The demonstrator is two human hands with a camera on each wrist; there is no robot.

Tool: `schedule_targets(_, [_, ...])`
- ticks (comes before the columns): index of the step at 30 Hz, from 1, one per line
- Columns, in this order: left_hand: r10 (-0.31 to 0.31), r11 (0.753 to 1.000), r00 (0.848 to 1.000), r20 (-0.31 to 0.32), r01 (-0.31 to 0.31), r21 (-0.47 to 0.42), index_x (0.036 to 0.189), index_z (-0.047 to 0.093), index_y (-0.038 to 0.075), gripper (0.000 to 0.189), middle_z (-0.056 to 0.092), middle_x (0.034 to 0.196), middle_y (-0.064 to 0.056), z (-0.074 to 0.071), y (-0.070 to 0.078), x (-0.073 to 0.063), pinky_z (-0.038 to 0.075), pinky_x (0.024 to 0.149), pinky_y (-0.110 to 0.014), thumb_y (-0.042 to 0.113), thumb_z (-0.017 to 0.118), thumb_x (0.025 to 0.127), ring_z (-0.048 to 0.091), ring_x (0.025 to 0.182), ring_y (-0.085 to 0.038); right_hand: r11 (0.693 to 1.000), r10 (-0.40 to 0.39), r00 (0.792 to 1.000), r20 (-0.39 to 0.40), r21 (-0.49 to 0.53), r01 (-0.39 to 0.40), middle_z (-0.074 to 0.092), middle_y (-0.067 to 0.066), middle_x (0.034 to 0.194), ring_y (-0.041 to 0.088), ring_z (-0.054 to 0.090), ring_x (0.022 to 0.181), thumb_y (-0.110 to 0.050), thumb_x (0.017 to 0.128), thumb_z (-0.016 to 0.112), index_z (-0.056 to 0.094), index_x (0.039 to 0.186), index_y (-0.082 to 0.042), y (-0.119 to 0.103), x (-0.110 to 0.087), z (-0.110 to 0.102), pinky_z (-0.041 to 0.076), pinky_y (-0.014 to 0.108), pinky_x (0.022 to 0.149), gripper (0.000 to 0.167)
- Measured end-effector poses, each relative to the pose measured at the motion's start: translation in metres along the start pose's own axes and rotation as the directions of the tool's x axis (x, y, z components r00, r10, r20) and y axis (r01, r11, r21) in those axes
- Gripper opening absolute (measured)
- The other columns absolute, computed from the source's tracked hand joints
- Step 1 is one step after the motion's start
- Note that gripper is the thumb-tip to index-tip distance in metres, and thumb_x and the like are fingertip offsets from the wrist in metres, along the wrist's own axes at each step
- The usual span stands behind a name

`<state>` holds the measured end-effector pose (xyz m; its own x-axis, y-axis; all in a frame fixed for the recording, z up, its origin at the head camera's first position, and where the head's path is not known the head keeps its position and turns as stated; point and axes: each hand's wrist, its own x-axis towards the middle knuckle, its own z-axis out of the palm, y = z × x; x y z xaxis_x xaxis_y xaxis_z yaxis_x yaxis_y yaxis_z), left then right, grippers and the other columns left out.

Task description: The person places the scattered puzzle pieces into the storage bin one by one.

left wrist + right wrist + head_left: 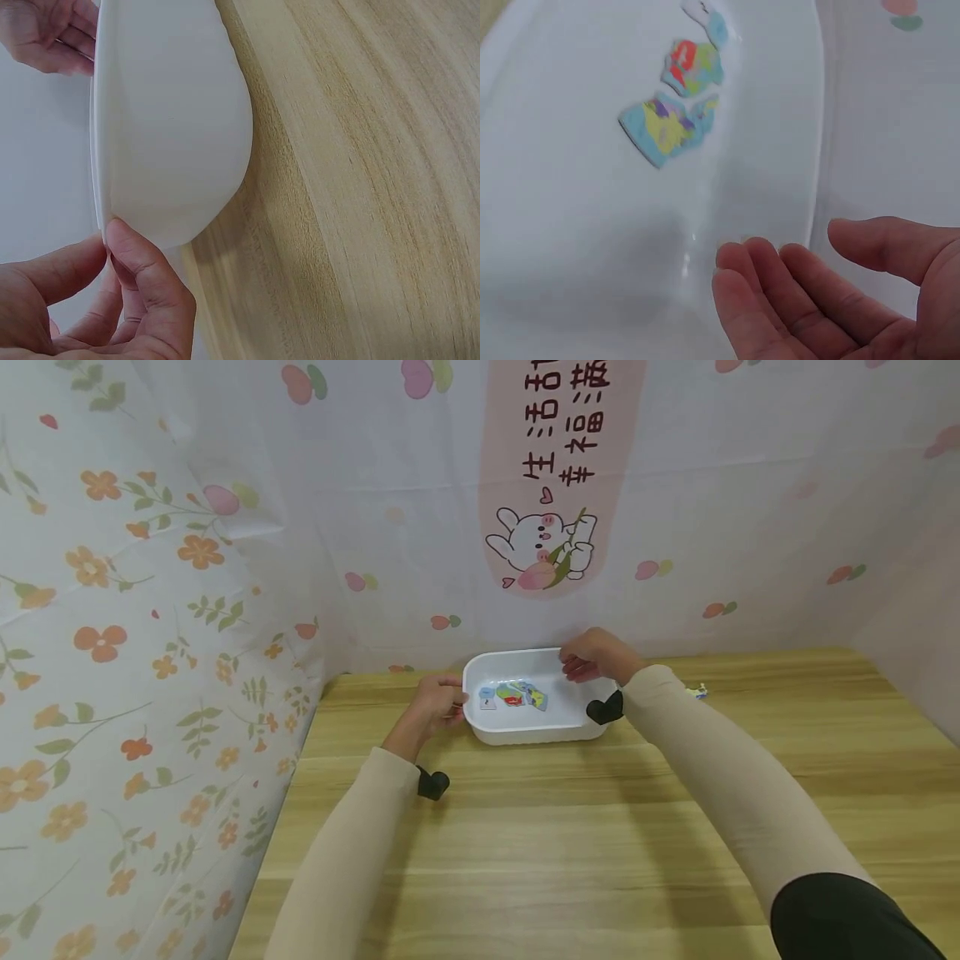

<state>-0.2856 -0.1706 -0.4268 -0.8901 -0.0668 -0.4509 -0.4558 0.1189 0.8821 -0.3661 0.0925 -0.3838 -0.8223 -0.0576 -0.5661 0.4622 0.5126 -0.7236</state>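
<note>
the tub (540, 735) lies lengthwise left-to-right; left hand (437, 700) pinches its left rim; right hand (602, 655), thumb spread, is at its right end.

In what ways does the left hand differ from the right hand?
The left hand pinches the white tray; the right hand holds nothing visible. The left hand is at the tray's left end; the right hand is above its right part. Both are bare, below beige sleeves.
</note>
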Motion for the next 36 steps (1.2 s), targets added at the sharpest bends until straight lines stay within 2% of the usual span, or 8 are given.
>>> schedule_targets(5, [0.001, 1.000, 1.000, 0.001, -0.001, 0.003, 0.128, 0.057, 0.002, 0.036, 0.058, 0.093, -0.013, 0.001, 0.002, -0.003, 0.053, 0.067, -0.028, -0.001, 0.059, 0.092, 0.055, 0.067, -0.017, 1.000, -0.008, 1.000, -0.011, 0.030, 0.009, 0.064, 0.020, 0.108, 0.026, 0.067, 0.087, -0.012, 0.095, 0.056, 0.053, 0.121, 0.006, 0.000, -0.010, -0.021, 0.053, 0.040, 0.094, 0.032])
schedule_targets(11, [0.006, 1.000, 1.000, -0.002, -0.006, -0.010, 0.129, 0.056, 0.001, 0.038, 0.059, 0.095, -0.015, 0.001, 0.002, -0.005, 0.051, 0.064, -0.025, -0.001, 0.059, 0.091, 0.055, 0.065, -0.016, 0.995, -0.043, 0.999, 0.010, 0.086, 0.042, 0.068, 0.012, 0.083, 0.021, 0.069, 0.074, -0.011, 0.093, 0.055, 0.055, 0.113, 0.008, 0.011, -0.012, -0.044, 0.057, 0.037, 0.084, 0.028])
schedule_targets(14, [0.004, 1.000, 1.000, 0.001, -0.004, -0.015, 0.128, 0.056, 0.001, 0.037, 0.058, 0.095, -0.015, 0.001, 0.002, -0.004, 0.051, 0.060, -0.023, -0.002, 0.059, 0.091, 0.055, 0.065, -0.016, 0.990, -0.066, 0.997, 0.035, 0.129, 0.061, 0.067, 0.009, 0.076, 0.019, 0.069, 0.071, -0.011, 0.094, 0.053, 0.056, 0.107, 0.007, 0.018, -0.013, -0.053, 0.058, 0.035, 0.080, 0.023])
schedule_targets(19, [0.006, 1.000, 1.000, 0.006, -0.005, -0.014, 0.129, 0.056, 0.000, 0.038, 0.058, 0.092, -0.014, 0.000, 0.001, -0.003, 0.051, 0.058, -0.022, -0.002, 0.058, 0.091, 0.055, 0.063, -0.015, 0.981, -0.095, 0.994, 0.053, 0.175, 0.085, 0.068, 0.006, 0.074, 0.018, 0.069, 0.070, -0.010, 0.094, 0.052, 0.058, 0.098, 0.005, 0.030, -0.016, -0.070, 0.058, 0.036, 0.079, 0.017])
schedule_targets(28, [0.000, 1.000, 1.000, -0.006, 0.000, -0.014, 0.129, 0.056, 0.002, 0.037, 0.059, 0.095, -0.014, -0.001, -0.002, 0.001, 0.052, 0.062, -0.024, 0.000, 0.059, 0.092, 0.055, 0.064, -0.015, 0.988, -0.074, 0.996, 0.042, 0.142, 0.067, 0.069, 0.005, 0.072, 0.017, 0.070, 0.069, -0.009, 0.094, 0.053, 0.063, 0.083, -0.003, 0.059, -0.017, -0.101, 0.059, 0.034, 0.076, 0.016])
schedule_targets(31, [0.003, 1.000, 1.000, -0.009, -0.003, -0.009, 0.128, 0.057, 0.002, 0.036, 0.060, 0.097, -0.015, -0.001, -0.002, 0.002, 0.053, 0.067, -0.027, 0.001, 0.059, 0.092, 0.055, 0.066, -0.016, 0.989, -0.071, 0.996, 0.046, 0.135, 0.064, 0.069, 0.005, 0.073, 0.017, 0.070, 0.070, -0.008, 0.094, 0.053, 0.062, 0.086, -0.002, 0.066, -0.021, -0.108, 0.059, 0.034, 0.076, 0.014])
schedule_targets(34, [0.003, 1.000, 1.000, -0.005, -0.003, -0.004, 0.127, 0.058, 0.003, 0.035, 0.060, 0.100, -0.015, -0.001, -0.001, 0.002, 0.053, 0.071, -0.029, 0.001, 0.059, 0.092, 0.055, 0.066, -0.016, 0.988, -0.066, 0.997, 0.032, 0.142, 0.061, 0.068, 0.004, 0.072, 0.017, 0.070, 0.069, -0.007, 0.094, 0.055, 0.059, 0.098, 0.003, 0.074, -0.024, -0.113, 0.059, 0.036, 0.077, 0.012])
schedule_targets(36, [0.001, 1.000, 1.000, -0.004, -0.001, -0.003, 0.127, 0.058, 0.003, 0.034, 0.060, 0.101, -0.016, -0.001, -0.001, 0.002, 0.053, 0.071, -0.029, 0.002, 0.059, 0.092, 0.055, 0.066, -0.016, 0.988, -0.062, 0.998, 0.026, 0.141, 0.057, 0.067, 0.003, 0.071, 0.017, 0.070, 0.069, -0.007, 0.094, 0.056, 0.056, 0.107, 0.006, 0.080, -0.024, -0.116, 0.058, 0.037, 0.080, 0.018])
